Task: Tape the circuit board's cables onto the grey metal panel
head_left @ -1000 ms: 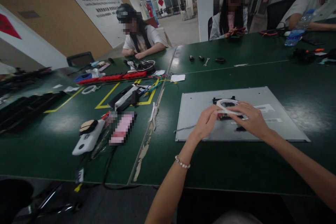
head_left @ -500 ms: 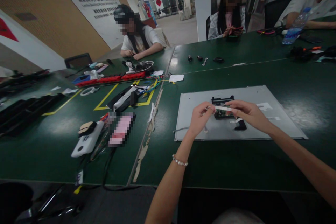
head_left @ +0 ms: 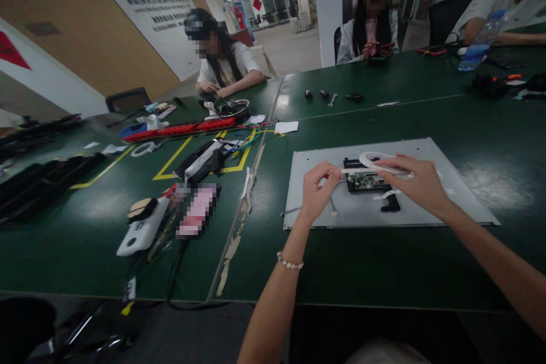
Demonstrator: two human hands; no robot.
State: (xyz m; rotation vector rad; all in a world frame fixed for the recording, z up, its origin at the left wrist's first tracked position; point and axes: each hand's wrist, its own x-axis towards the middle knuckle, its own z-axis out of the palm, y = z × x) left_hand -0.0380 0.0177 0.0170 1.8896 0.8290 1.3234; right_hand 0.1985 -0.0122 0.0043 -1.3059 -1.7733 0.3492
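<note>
Head view: right hand (head_left: 420, 182) clamps the tape roll (head_left: 367, 156) at one o'clock of the board (head_left: 367, 182); left hand (head_left: 316, 193), at nine, pinches the strip (head_left: 348, 170) by its end, so it runs taut.

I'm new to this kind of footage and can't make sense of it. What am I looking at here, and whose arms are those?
There is no machine here. The camera sits on a person's head and looks forward and down, so the two bare arms coming in from the bottom are that person's own. The right hand holds a roll of white tape. The left hand pinches the loose strip pulled from it. Under the hands a grey metal panel lies flat on the green table, with a small circuit board on it. Further left lie a white device and a long red strip. Other people sit across the table.
</note>
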